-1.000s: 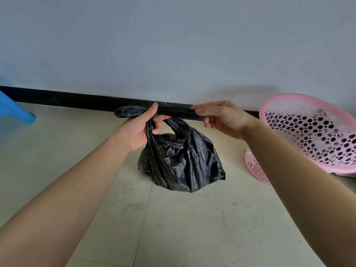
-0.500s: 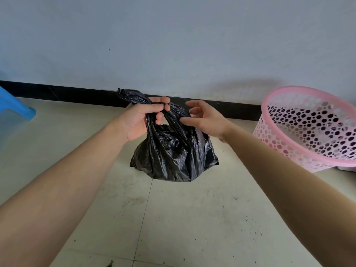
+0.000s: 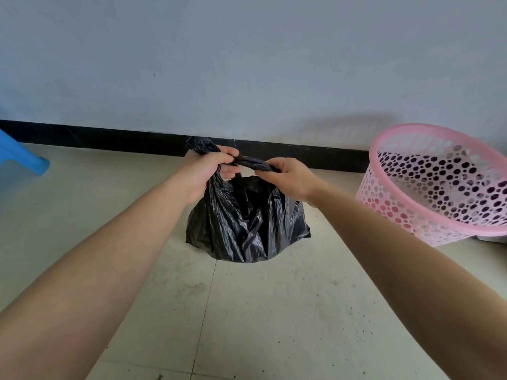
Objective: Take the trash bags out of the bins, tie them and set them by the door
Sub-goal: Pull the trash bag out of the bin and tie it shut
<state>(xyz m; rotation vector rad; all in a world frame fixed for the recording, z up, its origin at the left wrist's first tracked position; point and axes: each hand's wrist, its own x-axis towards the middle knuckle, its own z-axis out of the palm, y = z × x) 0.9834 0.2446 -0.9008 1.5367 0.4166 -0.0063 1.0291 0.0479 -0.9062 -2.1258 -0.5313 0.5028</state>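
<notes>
A black trash bag (image 3: pixel 247 226) hangs in front of me above the tiled floor, its body bulging and crinkled. My left hand (image 3: pixel 208 171) grips one twisted end of the bag's top, with a tuft sticking up past the knuckles. My right hand (image 3: pixel 288 176) pinches the other twisted strand, which stretches between the two hands. The pink perforated bin (image 3: pixel 439 185) stands tilted at the right, with no bag visible inside it.
A pale wall with a black skirting board (image 3: pixel 109 138) runs across the back. A blue plastic stool leg (image 3: pixel 24 157) pokes in at the left edge. The tiled floor (image 3: pixel 274 311) below the bag is dusty.
One second ago both hands held a strand stretched straight. Then the right hand let go and opened beside the bag. It now pinches the strand again, and the bag hangs lower.
</notes>
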